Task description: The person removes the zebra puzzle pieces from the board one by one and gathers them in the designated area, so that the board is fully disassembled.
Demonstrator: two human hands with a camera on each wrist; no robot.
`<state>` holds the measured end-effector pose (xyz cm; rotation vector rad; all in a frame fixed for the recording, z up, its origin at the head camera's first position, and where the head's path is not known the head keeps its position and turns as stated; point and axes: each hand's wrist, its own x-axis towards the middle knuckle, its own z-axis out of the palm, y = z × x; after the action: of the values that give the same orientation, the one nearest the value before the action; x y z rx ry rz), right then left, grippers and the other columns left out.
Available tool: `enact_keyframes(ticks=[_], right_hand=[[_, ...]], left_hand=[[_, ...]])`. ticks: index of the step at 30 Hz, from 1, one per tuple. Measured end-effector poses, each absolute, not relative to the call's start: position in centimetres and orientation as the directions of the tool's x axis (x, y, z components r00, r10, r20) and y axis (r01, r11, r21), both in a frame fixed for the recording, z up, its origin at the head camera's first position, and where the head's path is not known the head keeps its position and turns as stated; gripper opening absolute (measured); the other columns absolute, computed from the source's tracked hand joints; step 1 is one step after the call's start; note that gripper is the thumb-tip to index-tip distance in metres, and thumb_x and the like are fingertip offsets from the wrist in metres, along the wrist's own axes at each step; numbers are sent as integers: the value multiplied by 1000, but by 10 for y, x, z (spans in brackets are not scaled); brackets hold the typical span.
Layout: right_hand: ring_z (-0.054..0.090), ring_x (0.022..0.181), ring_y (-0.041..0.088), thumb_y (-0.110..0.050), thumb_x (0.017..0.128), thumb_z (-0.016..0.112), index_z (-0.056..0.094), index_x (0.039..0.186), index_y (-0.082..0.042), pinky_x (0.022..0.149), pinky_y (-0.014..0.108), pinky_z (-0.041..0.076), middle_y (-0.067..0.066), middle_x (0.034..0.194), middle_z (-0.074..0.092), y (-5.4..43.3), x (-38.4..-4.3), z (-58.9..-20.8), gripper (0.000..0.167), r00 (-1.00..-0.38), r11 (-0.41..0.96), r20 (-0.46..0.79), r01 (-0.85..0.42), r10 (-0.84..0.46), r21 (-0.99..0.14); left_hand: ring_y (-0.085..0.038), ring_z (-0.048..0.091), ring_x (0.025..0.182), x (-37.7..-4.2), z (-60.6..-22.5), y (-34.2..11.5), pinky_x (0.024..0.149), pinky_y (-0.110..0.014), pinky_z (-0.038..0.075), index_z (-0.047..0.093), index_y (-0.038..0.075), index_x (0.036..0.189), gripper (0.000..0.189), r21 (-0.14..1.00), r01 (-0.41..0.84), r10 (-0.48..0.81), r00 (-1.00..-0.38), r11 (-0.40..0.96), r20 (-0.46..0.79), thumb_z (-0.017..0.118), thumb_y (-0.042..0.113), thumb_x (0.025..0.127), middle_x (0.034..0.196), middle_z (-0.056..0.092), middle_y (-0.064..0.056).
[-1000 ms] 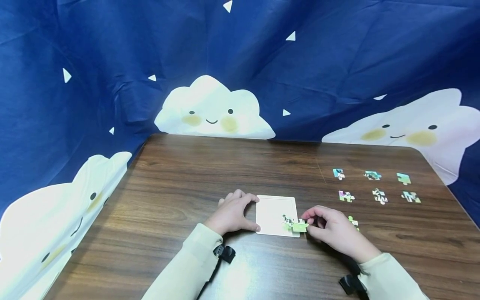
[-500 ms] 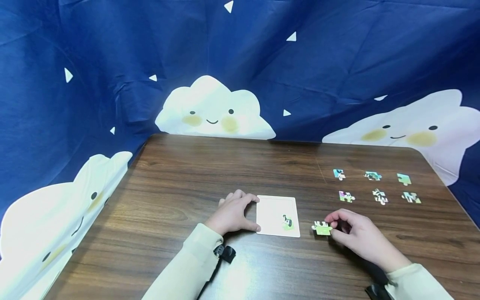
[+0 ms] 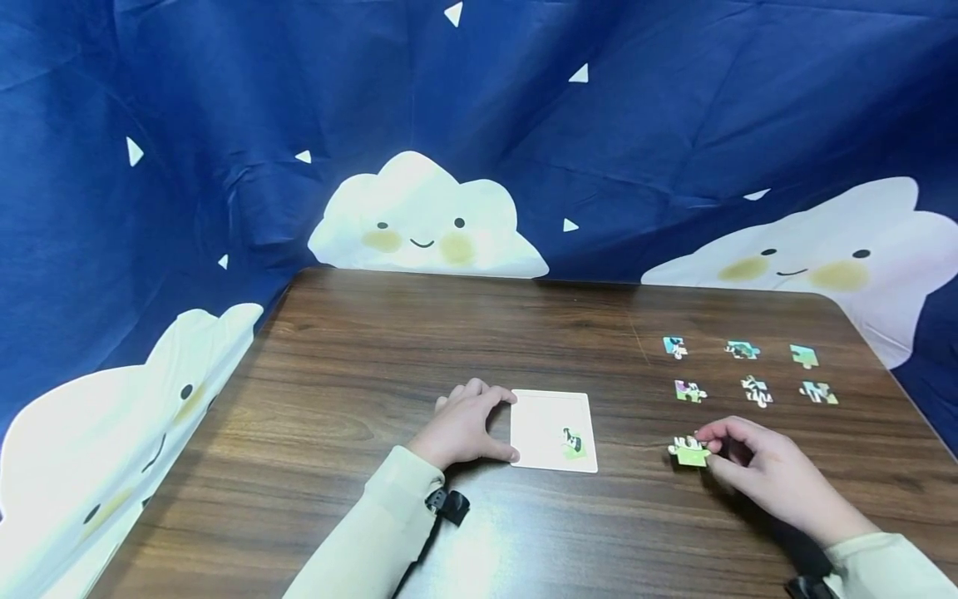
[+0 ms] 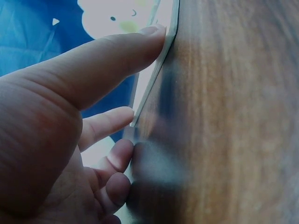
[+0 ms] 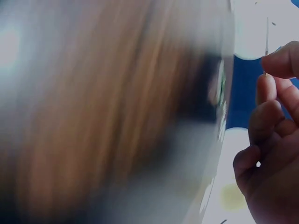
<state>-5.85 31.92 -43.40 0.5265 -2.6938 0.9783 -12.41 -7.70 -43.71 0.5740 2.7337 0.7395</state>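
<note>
In the head view my right hand [image 3: 771, 474] pinches a green and white puzzle piece [image 3: 690, 452] between thumb and fingertips, above the table right of the puzzle board. The right wrist view shows this hand [image 5: 275, 121] holding the piece edge-on. My left hand [image 3: 466, 424] touches the left edge of a cream square puzzle board [image 3: 542, 424], thumb at the near corner, index finger at the far one. In the left wrist view the thumb of the hand [image 4: 70, 126] lies straight against the edge. A green, black and white patch [image 3: 574, 443] shows on the board's lower right; whether loose or printed is unclear.
Two rows of loose puzzle pieces lie at the table's back right, among them a green one [image 3: 804, 356] and a pink-edged one [image 3: 689, 391]. The brown wooden table [image 3: 359, 349] meets a blue cloud-patterned cloth [image 3: 636, 150] behind and at the left.
My right hand has carried the pinched piece rightward, off the board and over the table. A green piece formerly visible beyond that hand is no longer distinct. My left hand and the board stay put.
</note>
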Motion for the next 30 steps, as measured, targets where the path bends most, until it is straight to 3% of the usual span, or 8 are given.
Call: enact_keyframes(ticks=[14, 30], right_hand=[[47, 73, -2, 4, 75, 77, 69, 96, -14, 65, 15, 33, -15, 83, 58, 369, -63, -440, 29, -931, 796, 283, -346, -229, -497], [43, 70, -4, 1, 80, 76, 67, 95, -7, 63, 15, 33, -12, 81, 55, 410, -68, -445, 19, -975, 874, 164, -207, -149, -439]], left_hand=[[-18, 44, 102, -124, -438, -78, 80, -38, 30, 59, 29, 134, 77, 526, 311, 434, -892, 792, -125, 89, 48, 66, 116, 52, 2], [-19, 45, 102, -122, -434, -78, 79, -37, 29, 59, 26, 134, 77, 536, 322, 444, -889, 781, -112, 90, 46, 66, 116, 52, 0]])
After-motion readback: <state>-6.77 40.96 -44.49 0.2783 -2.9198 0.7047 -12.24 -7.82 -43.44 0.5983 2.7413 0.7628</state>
